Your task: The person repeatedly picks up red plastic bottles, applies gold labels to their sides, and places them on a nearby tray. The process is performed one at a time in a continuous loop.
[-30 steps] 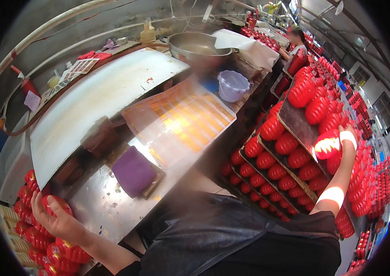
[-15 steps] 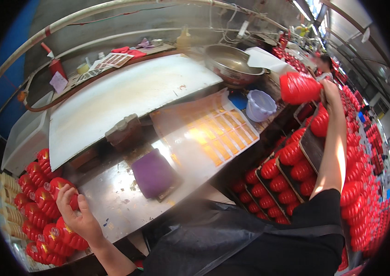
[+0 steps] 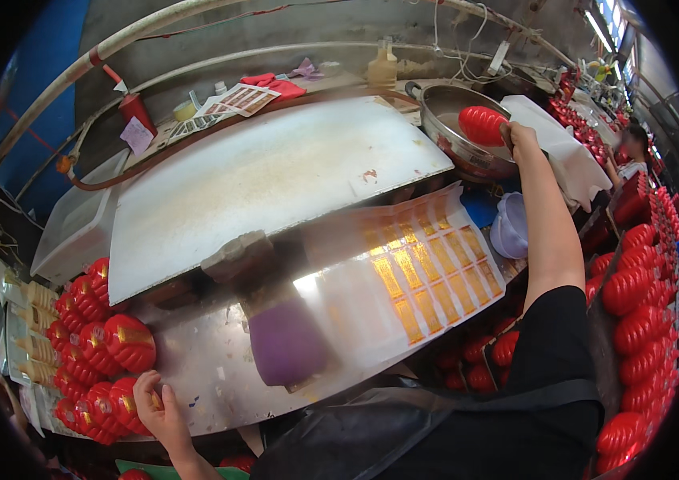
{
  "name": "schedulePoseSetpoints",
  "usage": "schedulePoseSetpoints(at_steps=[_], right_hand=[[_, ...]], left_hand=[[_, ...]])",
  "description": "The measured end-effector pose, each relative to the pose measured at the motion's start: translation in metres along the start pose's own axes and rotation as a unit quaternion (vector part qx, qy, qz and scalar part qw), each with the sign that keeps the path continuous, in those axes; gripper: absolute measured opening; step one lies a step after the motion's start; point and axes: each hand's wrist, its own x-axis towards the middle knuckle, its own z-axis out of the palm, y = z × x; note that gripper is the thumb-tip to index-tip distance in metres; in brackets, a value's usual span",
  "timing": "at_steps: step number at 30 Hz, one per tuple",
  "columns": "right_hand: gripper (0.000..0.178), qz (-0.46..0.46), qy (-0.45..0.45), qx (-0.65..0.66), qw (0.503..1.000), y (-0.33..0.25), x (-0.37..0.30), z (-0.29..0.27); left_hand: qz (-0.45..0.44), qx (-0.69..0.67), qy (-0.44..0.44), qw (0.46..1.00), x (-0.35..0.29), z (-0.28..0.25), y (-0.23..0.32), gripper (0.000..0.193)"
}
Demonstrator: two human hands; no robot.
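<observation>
My right hand (image 3: 522, 142) is closed on one end of a red ribbed lantern-shaped shell (image 3: 483, 126), stretched out over a metal basin (image 3: 458, 142). The shell lies nearly level across the basin's opening; I cannot tell whether it touches anything inside. Near the table's left end, my left hand (image 3: 162, 412) has loosely bent fingers with the thumb apart, and nothing shows in it. Beside it several red ribbed shells (image 3: 130, 342) with gold labels are grouped together. A sheet of gold labels (image 3: 435, 276) lies on the metal table (image 3: 211, 352), next to a purple pad (image 3: 287, 342).
A raised white board (image 3: 275, 160) spans the table's back. Right of the label sheet stands a lavender bucket (image 3: 509, 228). A white tub (image 3: 75, 216) is at the left, and racks of red shells (image 3: 635, 288) fill the right. Another person (image 3: 634, 152) is at the far right.
My right hand has brought the red shell from the racks at the right to over the metal basin. My left hand has come away from the grouped shells, lower and nearer. The view has shifted.
</observation>
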Motion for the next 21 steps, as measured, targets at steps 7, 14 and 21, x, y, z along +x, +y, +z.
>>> schedulePoseSetpoints(at_steps=[7, 14, 21], right_hand=[[0.049, -0.144, 0.069, -0.378, 0.912, 0.02, 0.021, 0.014], [0.032, -0.173, -0.178, -0.481, 0.841, -0.001, 0.015, 0.002], [0.025, -0.014, -0.17, -0.04, 0.984, -0.007, -0.006, 0.008]], left_hand=[[0.022, 0.02, -0.053, 0.998, 0.015, 0.03, 0.013, 0.021], [0.049, 0.002, -0.073, 0.996, 0.03, 0.068, 0.042, 0.022], [0.102, -0.014, -0.121, 0.987, 0.022, 0.089, 0.065, 0.022]])
